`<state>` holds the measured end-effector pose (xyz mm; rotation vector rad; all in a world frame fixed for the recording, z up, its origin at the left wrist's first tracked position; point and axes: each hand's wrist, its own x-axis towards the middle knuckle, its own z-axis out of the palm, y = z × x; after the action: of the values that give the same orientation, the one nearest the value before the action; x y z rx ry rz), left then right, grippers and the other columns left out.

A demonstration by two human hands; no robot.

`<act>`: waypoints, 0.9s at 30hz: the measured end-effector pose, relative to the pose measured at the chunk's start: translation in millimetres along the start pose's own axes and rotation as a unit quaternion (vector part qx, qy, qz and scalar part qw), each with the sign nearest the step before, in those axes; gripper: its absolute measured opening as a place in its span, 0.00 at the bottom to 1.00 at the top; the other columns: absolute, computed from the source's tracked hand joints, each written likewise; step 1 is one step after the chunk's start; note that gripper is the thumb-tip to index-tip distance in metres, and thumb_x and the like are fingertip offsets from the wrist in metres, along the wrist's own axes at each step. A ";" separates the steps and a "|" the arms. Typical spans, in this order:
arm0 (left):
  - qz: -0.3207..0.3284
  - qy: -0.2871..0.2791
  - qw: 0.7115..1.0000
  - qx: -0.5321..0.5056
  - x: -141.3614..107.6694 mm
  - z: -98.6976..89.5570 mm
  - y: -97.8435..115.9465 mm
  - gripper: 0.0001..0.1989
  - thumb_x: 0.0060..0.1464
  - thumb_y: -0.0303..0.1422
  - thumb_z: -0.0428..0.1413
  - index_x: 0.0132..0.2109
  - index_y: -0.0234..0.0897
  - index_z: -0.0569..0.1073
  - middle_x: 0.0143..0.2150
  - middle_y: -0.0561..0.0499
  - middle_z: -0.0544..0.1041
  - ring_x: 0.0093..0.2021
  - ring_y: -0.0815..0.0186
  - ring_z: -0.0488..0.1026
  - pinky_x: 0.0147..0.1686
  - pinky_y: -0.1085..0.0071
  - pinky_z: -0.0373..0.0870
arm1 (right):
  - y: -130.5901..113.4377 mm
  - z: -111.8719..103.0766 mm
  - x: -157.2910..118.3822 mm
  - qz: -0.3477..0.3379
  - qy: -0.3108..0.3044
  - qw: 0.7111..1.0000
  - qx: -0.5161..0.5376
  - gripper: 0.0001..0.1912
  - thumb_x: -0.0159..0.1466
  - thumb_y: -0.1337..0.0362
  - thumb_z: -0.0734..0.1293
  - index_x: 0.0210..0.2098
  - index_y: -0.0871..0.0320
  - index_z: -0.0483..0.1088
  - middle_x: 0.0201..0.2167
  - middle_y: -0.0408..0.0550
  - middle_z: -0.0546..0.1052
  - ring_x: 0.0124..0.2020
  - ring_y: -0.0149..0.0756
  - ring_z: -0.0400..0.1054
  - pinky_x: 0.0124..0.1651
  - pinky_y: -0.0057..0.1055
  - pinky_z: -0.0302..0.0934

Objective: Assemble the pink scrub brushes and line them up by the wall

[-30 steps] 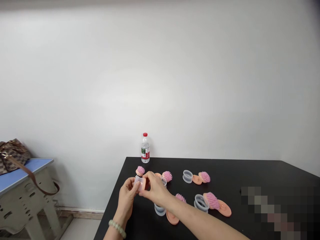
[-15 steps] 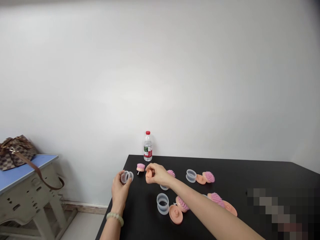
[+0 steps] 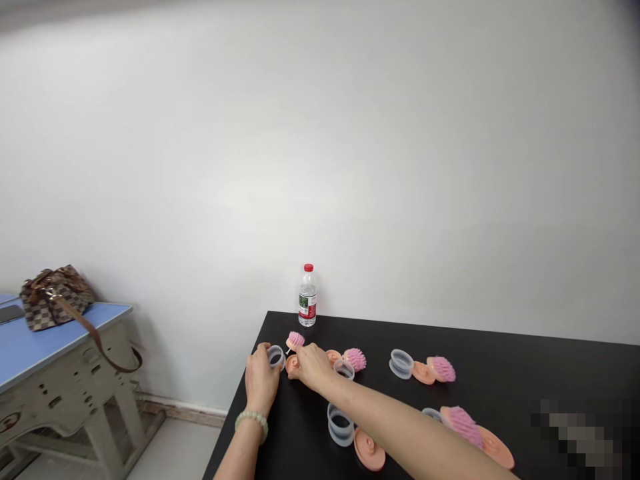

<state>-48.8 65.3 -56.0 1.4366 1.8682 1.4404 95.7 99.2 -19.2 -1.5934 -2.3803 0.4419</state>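
The left hand point(image 3: 261, 381) curled round a clear ring point(image 3: 276, 358); the right hand point(image 3: 313, 367) pinched a peach disc point(image 3: 293, 365), partly covering it. A pixelated patch point(image 3: 583, 437) lower right was unreadable.

No words, brands or numbers can be read. A label point(image 3: 311, 309) wraps the clear bottle point(image 3: 307, 295) standing at the far left of the black surface point(image 3: 500, 373); it carries a green patch on its left, white at its upper right and red below, and its print is too small to make out.
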 end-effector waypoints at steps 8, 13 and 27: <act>0.023 -0.015 1.000 -0.012 11.1 5.8 -12.6 0.15 0.57 0.31 0.60 0.52 0.36 0.72 0.50 0.46 0.77 0.50 0.56 0.75 0.52 0.53 0.69 | 6.5 -6.4 -4.4 -0.031 0.026 0.999 0.015 0.14 0.67 0.59 0.69 0.49 0.60 0.71 0.46 0.49 0.76 0.45 0.40 0.74 0.47 0.42 0.70; 0.035 0.011 0.999 -0.008 6.5 -1.4 -16.1 0.31 0.44 0.17 0.55 0.57 0.36 0.69 0.52 0.38 0.76 0.53 0.51 0.74 0.50 0.58 0.69 | 9.1 -36.3 -41.0 -0.089 0.091 0.991 0.044 0.04 0.58 0.69 0.72 0.34 0.57 0.74 0.37 0.50 0.79 0.48 0.50 0.70 0.49 0.42 0.65; 0.096 -0.042 0.984 0.144 -10.8 8.6 6.3 0.49 0.44 0.39 0.62 0.70 0.32 0.53 0.68 0.29 0.55 0.69 0.31 0.51 0.63 0.41 0.53 | 146.0 -49.3 -266.1 -0.031 0.293 0.955 0.041 0.06 0.65 0.63 0.68 0.30 0.52 0.73 0.46 0.49 0.80 0.50 0.46 0.74 0.52 0.39 0.71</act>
<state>-34.6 59.8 -56.9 1.8293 1.9930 1.2031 337.9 -89.3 -37.7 -1.3663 -1.9226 0.0356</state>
